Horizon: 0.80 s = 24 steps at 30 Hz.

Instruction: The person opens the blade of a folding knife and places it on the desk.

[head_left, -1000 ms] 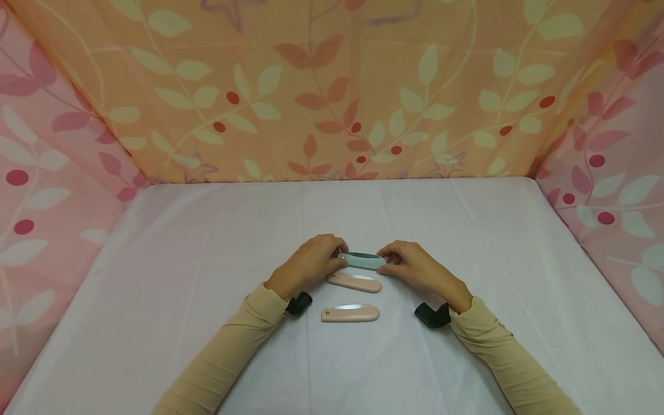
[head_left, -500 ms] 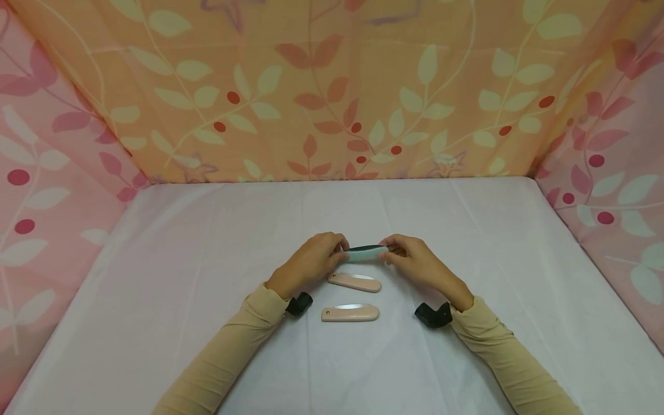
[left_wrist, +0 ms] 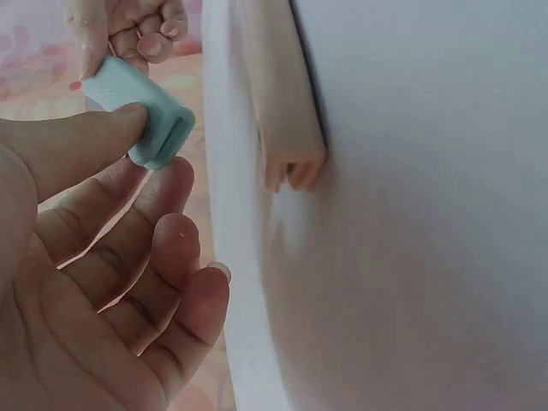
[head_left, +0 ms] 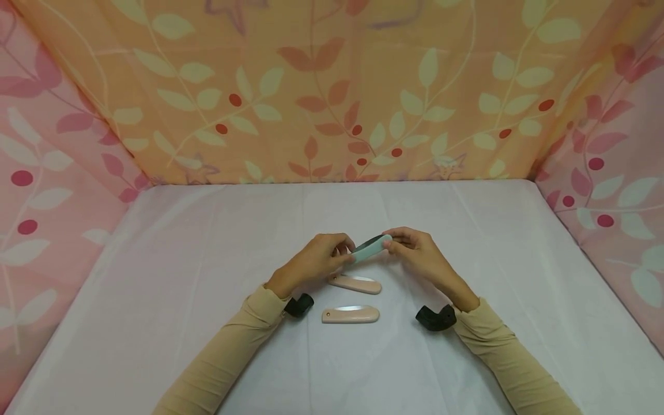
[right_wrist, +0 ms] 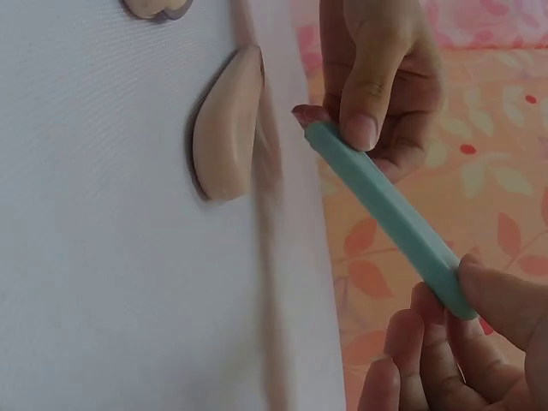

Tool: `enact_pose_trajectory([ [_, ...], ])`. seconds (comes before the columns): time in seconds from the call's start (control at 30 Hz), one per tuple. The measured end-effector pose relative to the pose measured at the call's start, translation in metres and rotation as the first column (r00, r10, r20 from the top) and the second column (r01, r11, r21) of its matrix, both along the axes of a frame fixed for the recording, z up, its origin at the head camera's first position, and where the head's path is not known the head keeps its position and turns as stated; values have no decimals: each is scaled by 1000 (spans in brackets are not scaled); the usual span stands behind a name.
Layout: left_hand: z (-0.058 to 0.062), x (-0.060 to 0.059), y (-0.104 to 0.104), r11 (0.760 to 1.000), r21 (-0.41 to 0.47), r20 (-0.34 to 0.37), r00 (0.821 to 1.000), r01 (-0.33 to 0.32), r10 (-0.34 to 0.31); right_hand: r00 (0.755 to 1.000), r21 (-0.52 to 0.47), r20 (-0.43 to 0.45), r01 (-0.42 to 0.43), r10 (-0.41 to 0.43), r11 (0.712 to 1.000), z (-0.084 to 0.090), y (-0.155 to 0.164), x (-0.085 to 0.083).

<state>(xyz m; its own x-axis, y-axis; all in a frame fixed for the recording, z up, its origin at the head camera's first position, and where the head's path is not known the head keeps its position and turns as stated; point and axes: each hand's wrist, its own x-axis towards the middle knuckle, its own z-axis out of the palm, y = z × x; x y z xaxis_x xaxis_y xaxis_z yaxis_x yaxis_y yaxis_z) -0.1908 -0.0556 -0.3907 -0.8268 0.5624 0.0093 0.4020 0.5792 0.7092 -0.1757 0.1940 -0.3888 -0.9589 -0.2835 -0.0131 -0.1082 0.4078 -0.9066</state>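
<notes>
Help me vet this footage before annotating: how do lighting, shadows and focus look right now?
Head view: dim, fairly even light, with a pale highlight along the nearer pink knife; left wrist view: broad, soft-edged shading on the white cloth; right wrist view: the green knife looks reasonably crisp, the patterned curtain behind it softer.

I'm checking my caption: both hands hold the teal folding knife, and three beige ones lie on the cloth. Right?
Not three: the head view shows two beige folding knives on the white cloth. The left hand and right hand do hold the teal folding knife.
</notes>
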Motion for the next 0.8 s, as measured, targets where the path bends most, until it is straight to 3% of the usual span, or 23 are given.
enact_pose_trajectory([
  [0.27, 3, 1, -1, 997, 71, 7, 1000, 20, -20, 998, -51, 37, -39, 41, 998, 3, -2, 2],
  [0.63, 4, 1, 1, 990, 140, 120, 992, 22, -39, 995, -40, 58, -76, 78, 996, 4, -9, 7],
  [0.8, 5, 2, 2, 988, 150, 131, 990, 27, -47, 994, -33, 49, -94, 96, 995, 3, -10, 7],
])
